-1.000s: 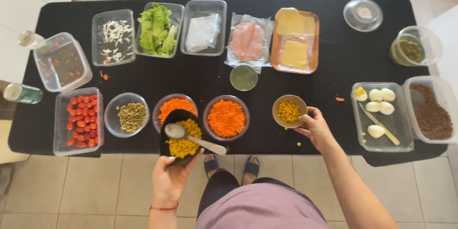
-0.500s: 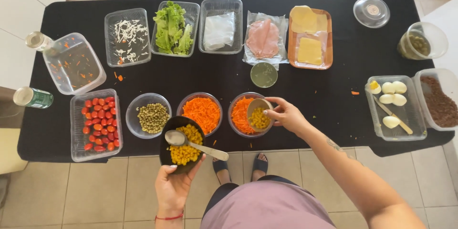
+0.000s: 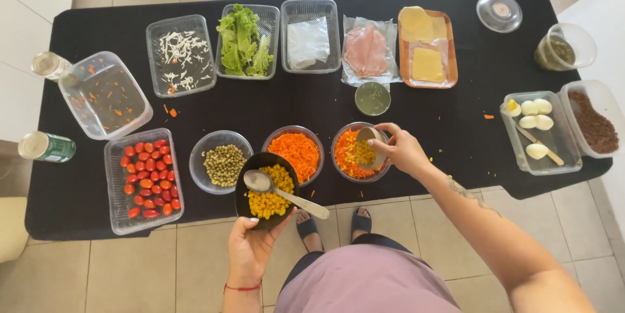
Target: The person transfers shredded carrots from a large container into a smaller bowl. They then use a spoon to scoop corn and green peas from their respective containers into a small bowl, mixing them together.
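Big black surface [image 3: 456,130] crowded edge to edge, and the risk starts there: the black bowl [image 3: 250,212] of corn hangs at the near rim, half over the tiled floor, cupped from below by the left hand [image 3: 250,248], fingers wrapped round its underside, so any tilt could send kernels down to the feet. A few orange shreds already lie loose on the cloth near it. Next size down, the glass bowl of grated carrot [image 3: 345,156]: the right hand [image 3: 402,150] holds a small tin of corn [image 3: 366,147] tipped over it, grip pinching the tin's rim, and yellow kernels sit on top of the carrot; tipped too steeply, I judge the rest could drop in one lump and bounce past the rim. The second carrot bowl [image 3: 294,149] stands just beside, touching or nearly so, an easy thing to knock. Smallest hazard, the metal spoon [image 3: 286,192]: it rests loose across the black bowl, handle sticking out over the edge toward the right, and could slide off if that bowl dips. The corn looks bright, wet, whole-kernelled, heaped to the bowl's right side
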